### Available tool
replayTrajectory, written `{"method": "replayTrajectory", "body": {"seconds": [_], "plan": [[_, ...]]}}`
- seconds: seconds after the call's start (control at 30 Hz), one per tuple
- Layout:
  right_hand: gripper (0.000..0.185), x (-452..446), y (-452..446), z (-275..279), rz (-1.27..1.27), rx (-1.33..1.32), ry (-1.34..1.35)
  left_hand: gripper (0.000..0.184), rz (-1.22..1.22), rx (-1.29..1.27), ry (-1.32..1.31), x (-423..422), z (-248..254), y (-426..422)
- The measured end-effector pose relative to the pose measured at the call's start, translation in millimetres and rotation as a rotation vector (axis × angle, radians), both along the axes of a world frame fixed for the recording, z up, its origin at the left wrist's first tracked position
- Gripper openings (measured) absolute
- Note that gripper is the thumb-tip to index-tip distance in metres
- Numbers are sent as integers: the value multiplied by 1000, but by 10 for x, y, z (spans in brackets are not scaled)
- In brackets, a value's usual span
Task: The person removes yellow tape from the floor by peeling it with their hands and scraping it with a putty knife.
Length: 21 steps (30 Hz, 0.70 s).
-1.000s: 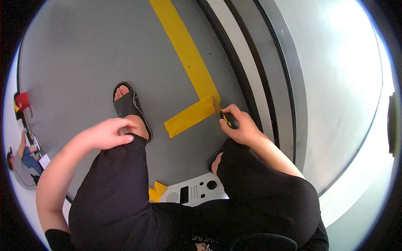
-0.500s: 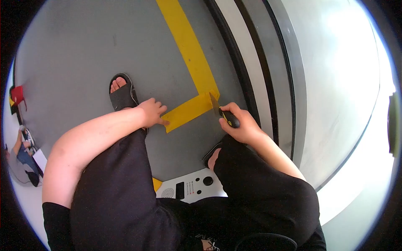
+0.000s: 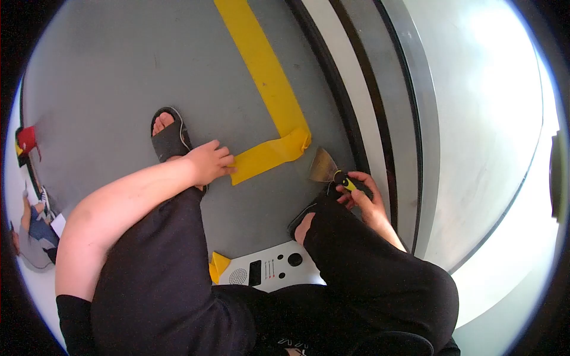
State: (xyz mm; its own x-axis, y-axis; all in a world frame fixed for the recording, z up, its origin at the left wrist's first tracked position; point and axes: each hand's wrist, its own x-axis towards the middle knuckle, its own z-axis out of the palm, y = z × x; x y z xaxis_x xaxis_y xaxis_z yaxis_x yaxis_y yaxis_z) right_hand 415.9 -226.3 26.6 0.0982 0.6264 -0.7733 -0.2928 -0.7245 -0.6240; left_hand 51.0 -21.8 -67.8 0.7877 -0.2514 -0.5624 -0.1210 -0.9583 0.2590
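A short strip of yellow tape runs across the grey floor, meeting the longer yellow tape line at a corner. At that corner the strip's end looks wrinkled and partly raised. My left hand has its fingers closed at the strip's other end; the fingertips partly hide the grip. In my right hand is a scraper with a wide metal blade and a black and yellow handle. Its blade is off the tape, to the right of the corner, above the floor near my right foot.
A white panel device with a speaker grille and knobs lies between my legs, with a folded yellow piece beside it. My sandalled foot is left of the tape. Dark and light door tracks run along the right. Another person is at far left.
My right hand has drawn the scraper away from the tape corner, down and right, turning its blade. The corner end of the strip now looks bunched. My left hand stays at the other end.
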Motion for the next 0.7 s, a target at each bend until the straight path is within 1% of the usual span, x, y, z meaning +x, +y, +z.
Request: {"method": "replayTrajectory", "body": {"seconds": [0.03,0.07,0.13,0.2,0.23,0.3,0.33,0.4,0.47,0.53,0.57,0.6,0.63,0.7], "plan": [[38,28,-112,-90,-6,5,-7,48,-6,5,-7,72,6,17],[36,54,-266,-224,-54,8,-84,46,-7,22,35,131,9,6],[30,59,-360,-248,-109,-34,-234,45,-8,21,82,163,63,-17],[28,94,-417,-237,-108,-65,-253,46,115,-51,-229,197,119,42],[27,115,-435,-229,-109,-90,-267,46,119,-47,-234,199,160,75],[27,109,-455,-206,-75,-105,-284,47,104,-102,-74,183,201,127],[27,99,-472,-205,-46,-128,-291,47,106,-106,-72,193,185,115],[28,111,-518,-248,-45,-127,-288,48,-37,-10,-52,213,149,95],[28,114,-550,-328,-49,-119,-292,49,-74,31,-36,155,10,54],[29,121,-608,-362,-137,-108,-268,50,-111,85,-30,149,-44,-9],[29,119,-584,-366,-142,-92,-270,48,-151,142,-52,144,-44,-14],[30,89,-548,-361,-226,-71,-180,47,-190,197,-69,155,-2,15],[30,51,-518,-369,-306,-55,-87,47,-191,206,-66,156,20,44],[30,-9,-466,-433,-351,-64,-28,38,-81,62,-164,200,45,43]]}}
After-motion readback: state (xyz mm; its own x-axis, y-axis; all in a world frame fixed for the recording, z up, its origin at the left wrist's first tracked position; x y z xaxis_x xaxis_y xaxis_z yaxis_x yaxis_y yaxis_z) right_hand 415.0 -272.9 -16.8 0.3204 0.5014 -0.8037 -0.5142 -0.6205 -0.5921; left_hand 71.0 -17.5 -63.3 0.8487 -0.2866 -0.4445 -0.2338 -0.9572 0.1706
